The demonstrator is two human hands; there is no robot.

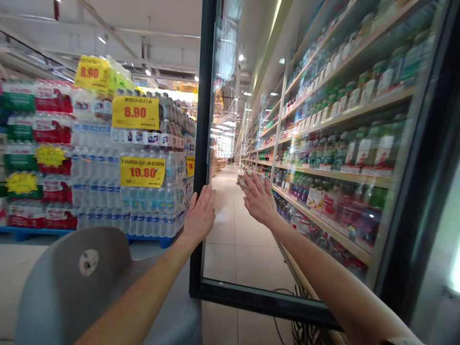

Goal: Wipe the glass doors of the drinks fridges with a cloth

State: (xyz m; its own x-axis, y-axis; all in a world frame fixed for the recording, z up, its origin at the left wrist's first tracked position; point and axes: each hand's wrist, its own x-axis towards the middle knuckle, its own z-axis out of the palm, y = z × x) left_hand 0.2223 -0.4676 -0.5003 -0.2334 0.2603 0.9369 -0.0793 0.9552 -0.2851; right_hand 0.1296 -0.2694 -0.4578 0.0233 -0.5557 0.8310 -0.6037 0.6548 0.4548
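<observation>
A tall glass door (223, 258) in a black frame (200, 143) stands open in front of me. My left hand (201, 213) rests on the frame's left upright, its fingers stretched upward and the thumb apart. Against the glass, my right hand (260, 199) presses a crumpled, pale patterned cloth (244, 179) under its fingers. Part of the cloth sticks out to the left of and above the fingertips; the rest is hidden beneath the hand.
Shelves of bottled drinks (345, 139) show through or in the glass at right. Packs of bottled water (143, 206) with yellow price signs (135, 112) are stacked at left on a blue pallet (36, 232). A grey plastic chair (93, 278) stands close at lower left. Dark cables (304, 328) lie below the door.
</observation>
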